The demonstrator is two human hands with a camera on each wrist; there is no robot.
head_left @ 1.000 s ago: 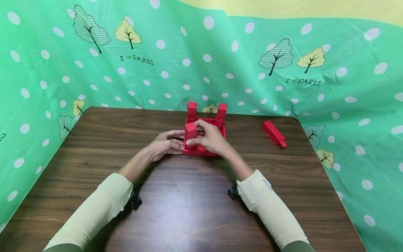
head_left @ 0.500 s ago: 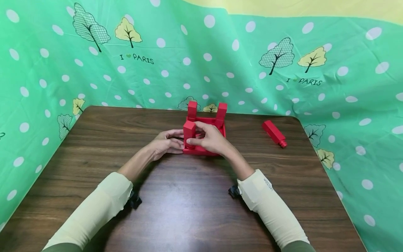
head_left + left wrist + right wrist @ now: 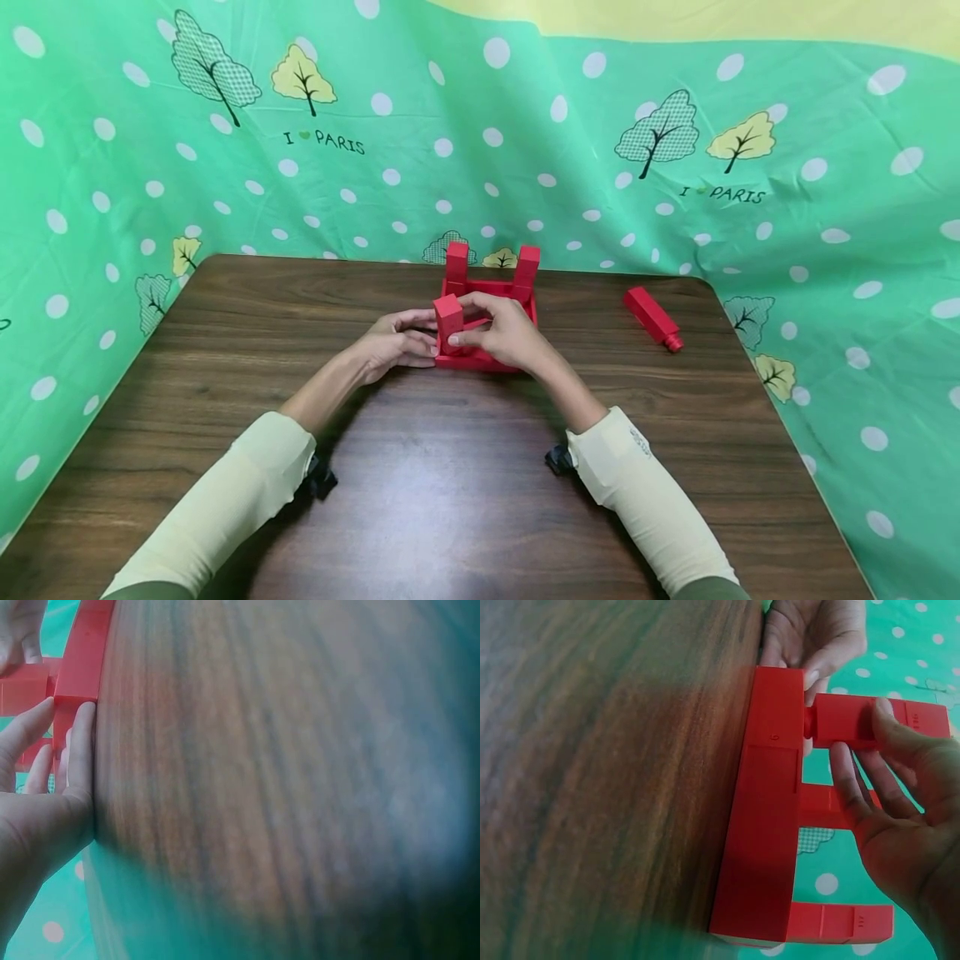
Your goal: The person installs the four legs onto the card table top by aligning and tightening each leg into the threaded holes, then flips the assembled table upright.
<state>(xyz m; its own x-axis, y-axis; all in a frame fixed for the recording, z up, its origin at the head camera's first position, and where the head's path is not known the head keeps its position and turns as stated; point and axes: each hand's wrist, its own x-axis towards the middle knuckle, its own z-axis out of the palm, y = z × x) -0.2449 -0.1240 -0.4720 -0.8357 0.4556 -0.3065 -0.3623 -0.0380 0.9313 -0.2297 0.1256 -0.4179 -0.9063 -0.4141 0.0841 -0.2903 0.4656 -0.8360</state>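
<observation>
A red frame (image 3: 480, 360) lies on the table, two red posts (image 3: 457, 265) (image 3: 841, 923) upright at its far corners. At its near left corner stands a third red post (image 3: 448, 317), pinched between thumb and fingers of my right hand (image 3: 504, 335). In the right wrist view a narrow neck shows between this post (image 3: 844, 720) and the frame (image 3: 765, 810). My left hand (image 3: 390, 343) steadies the frame's left side, its fingertips against the frame's edge in the left wrist view, thumb and fingers spread.
A loose red post (image 3: 654, 318) with a threaded-looking end lies on the right part of the brown wooden table (image 3: 420, 500). Behind the table hangs a green dotted cloth (image 3: 495, 183).
The post in my right hand has shifted slightly left and leans a little differently. My right fingers have moved slightly around it. My left hand has stayed in place.
</observation>
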